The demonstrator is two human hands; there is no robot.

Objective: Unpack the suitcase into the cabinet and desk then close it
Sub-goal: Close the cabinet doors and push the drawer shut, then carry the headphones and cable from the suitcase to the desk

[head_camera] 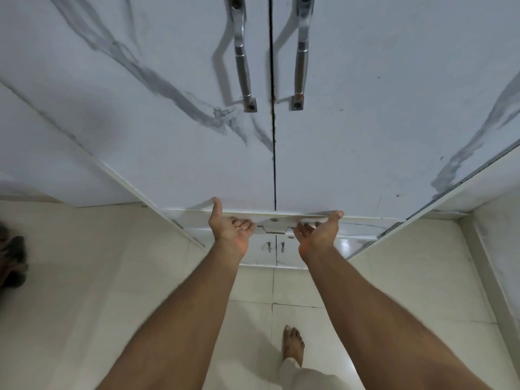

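The white marble-patterned cabinet [168, 122] fills the upper view, its two doors shut, with a metal handle [243, 60] on the left door and another [301, 57] on the right. My left hand [230, 229] is palm up at the left door's lower edge, thumb against the door, fingers loosely curled and holding nothing. My right hand [315, 232] mirrors it under the right door, its thumb lying along that edge. Between the hands, a metal plate [274, 225] sits on a white ledge below the doors. The suitcase is out of view.
Lower small doors with two little knobs [275, 246] sit beneath the ledge. Pale floor tiles [98, 277] spread around. My bare foot [292, 344] stands on them. A dark pair of sandals [11, 260] lies at the far left. A wall [501, 249] closes in the right side.
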